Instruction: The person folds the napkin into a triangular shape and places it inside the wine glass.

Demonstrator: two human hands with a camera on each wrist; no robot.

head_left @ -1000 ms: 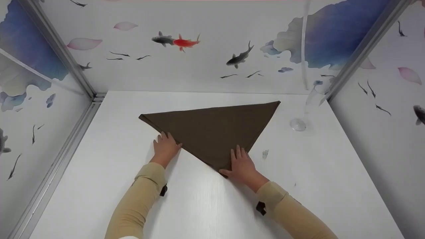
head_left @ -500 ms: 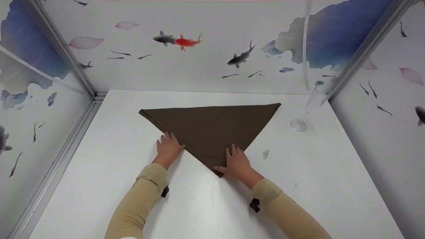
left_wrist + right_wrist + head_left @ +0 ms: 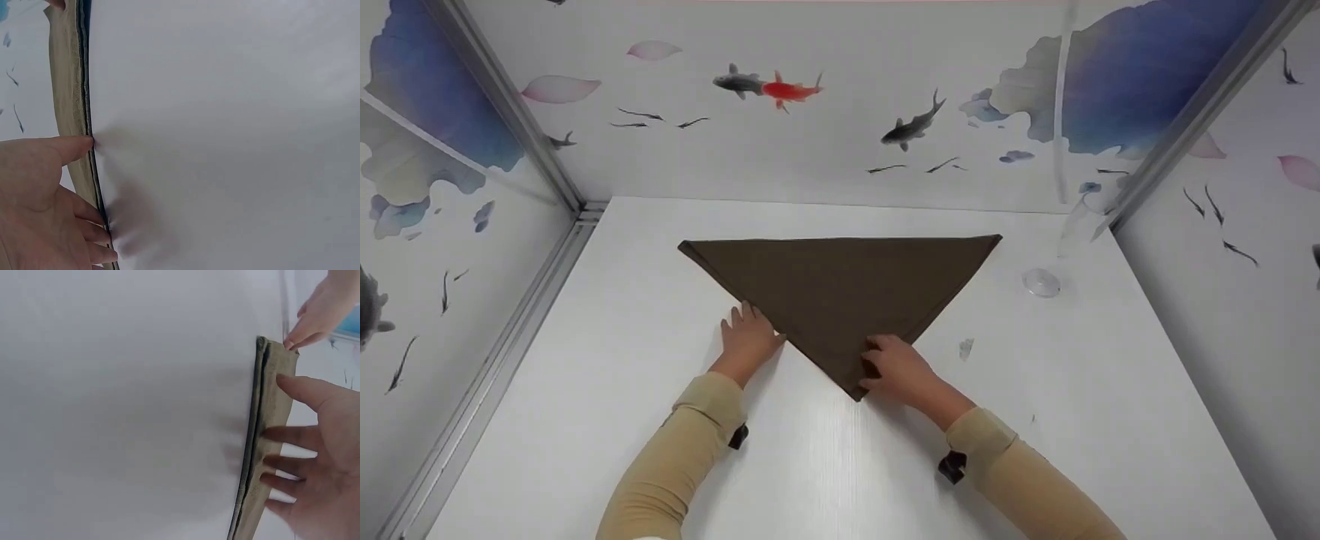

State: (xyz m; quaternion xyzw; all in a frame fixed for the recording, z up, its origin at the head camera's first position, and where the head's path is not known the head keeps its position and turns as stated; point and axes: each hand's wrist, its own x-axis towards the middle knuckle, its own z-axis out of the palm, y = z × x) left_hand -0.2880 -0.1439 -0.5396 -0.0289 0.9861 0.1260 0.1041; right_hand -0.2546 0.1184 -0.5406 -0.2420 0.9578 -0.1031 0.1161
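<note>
Brown cloth (image 3: 840, 289), folded into a triangle, is lying flat near the middle of the white tabletop (image 3: 1095, 405). In the head view, its long edge is facing the back panel (image 3: 810, 165), a band of tabletop separating the two; its lower point is facing the near side. The left hand (image 3: 748, 341) is touching the left slanting edge with fingers spread. The right hand (image 3: 904, 370) is lying over the lower point, its fingers bent. A clear disc (image 3: 1042, 283) is sitting near the right corner, and bare tabletop is stretching toward the left panel (image 3: 442, 375) and right panel (image 3: 1207, 300).

In the left wrist view, thumb and fingers are meeting the layered edge, with a broad white expanse extending beyond it.

In the right wrist view, the fingers are standing apart over the folded border; whether their tips are pressing it, one cannot tell.
</note>
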